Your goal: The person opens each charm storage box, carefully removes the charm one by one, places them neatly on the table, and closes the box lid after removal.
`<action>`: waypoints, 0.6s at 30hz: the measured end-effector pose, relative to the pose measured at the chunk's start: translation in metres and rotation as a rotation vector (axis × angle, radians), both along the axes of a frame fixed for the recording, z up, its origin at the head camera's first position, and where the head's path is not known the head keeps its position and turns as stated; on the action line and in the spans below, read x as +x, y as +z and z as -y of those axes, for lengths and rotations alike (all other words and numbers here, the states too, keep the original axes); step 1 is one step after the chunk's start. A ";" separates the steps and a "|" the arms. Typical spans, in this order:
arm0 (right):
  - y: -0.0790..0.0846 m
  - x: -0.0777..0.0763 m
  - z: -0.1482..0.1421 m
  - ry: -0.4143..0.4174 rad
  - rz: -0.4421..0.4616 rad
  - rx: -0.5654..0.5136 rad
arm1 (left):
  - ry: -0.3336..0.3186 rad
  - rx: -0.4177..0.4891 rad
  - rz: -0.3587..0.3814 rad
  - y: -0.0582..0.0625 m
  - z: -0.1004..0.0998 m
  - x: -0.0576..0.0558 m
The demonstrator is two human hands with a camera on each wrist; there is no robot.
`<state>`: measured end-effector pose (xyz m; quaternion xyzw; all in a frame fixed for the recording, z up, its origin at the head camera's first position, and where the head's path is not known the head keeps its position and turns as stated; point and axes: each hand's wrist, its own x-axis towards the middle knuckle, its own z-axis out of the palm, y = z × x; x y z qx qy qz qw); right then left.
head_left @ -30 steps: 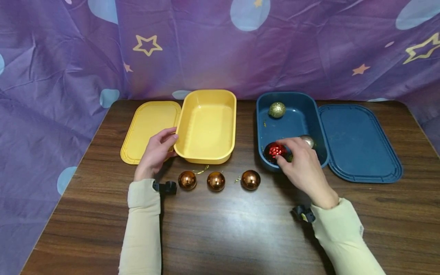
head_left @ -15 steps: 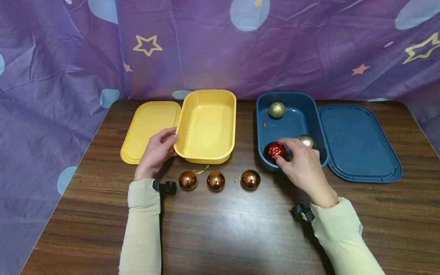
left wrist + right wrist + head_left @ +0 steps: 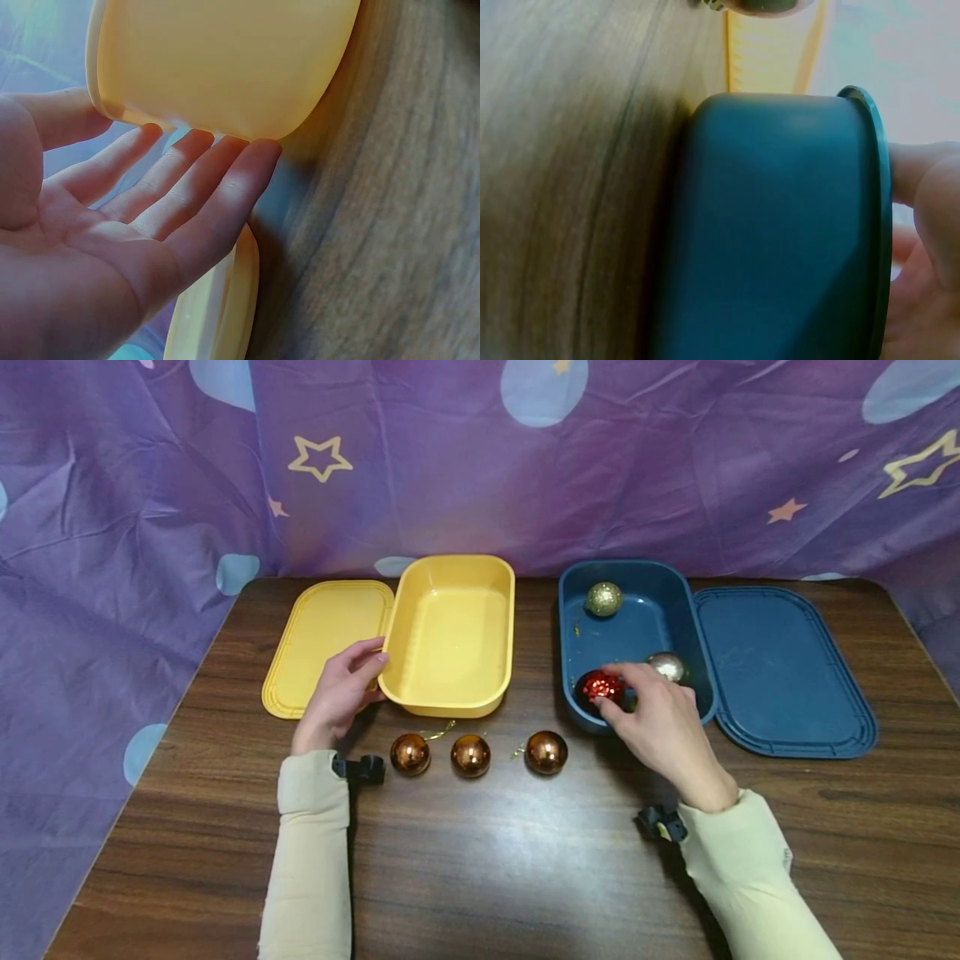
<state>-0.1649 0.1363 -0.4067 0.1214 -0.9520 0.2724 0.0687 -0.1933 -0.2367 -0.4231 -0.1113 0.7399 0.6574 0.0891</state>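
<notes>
Head view: I see left hand (image 3: 341, 693), fingers extended, touching left edge of yellow box (image 3: 453, 647); right hand (image 3: 663, 727) pinching red ball (image 3: 597, 685), near-left corner of blue box (image 3: 626, 631).

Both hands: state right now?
Left hand: open, touching the outside of the yellow box.
Right hand: closed, holding the red ball between thumb and fingers.

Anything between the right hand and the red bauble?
Nothing visible: the right hand pinches the red bauble in the blue container. The silver bauble lies beside the hand, not between. Olive patch beneath the hand: can't identify.
</notes>
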 end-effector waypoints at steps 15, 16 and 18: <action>-0.003 0.001 0.000 -0.006 -0.069 -0.035 | -0.003 0.008 -0.012 0.000 0.000 0.001; -0.004 0.001 0.000 -0.009 -0.072 -0.036 | -0.003 0.008 -0.012 0.000 0.000 0.000; -0.004 0.001 -0.001 -0.013 -0.075 -0.040 | -0.004 0.008 -0.012 0.000 0.000 0.000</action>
